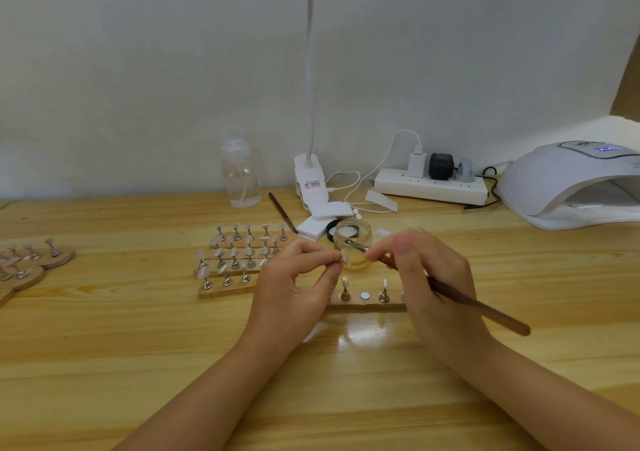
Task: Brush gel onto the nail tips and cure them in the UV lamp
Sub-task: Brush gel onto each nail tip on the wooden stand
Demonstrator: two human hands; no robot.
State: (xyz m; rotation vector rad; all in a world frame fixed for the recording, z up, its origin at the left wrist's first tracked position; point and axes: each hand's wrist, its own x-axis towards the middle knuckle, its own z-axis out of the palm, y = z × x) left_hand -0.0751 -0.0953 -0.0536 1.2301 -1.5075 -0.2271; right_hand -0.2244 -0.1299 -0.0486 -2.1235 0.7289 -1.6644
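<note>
My left hand [298, 277] pinches a nail tip [344, 257] while my right hand [426, 270] grips the brush [460, 298], painting gel; next it goes in the UV lamp [571, 180].

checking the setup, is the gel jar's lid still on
No, the jar stands open, its black lid lying on the table behind it while the brush tip reaches across its front.
</note>
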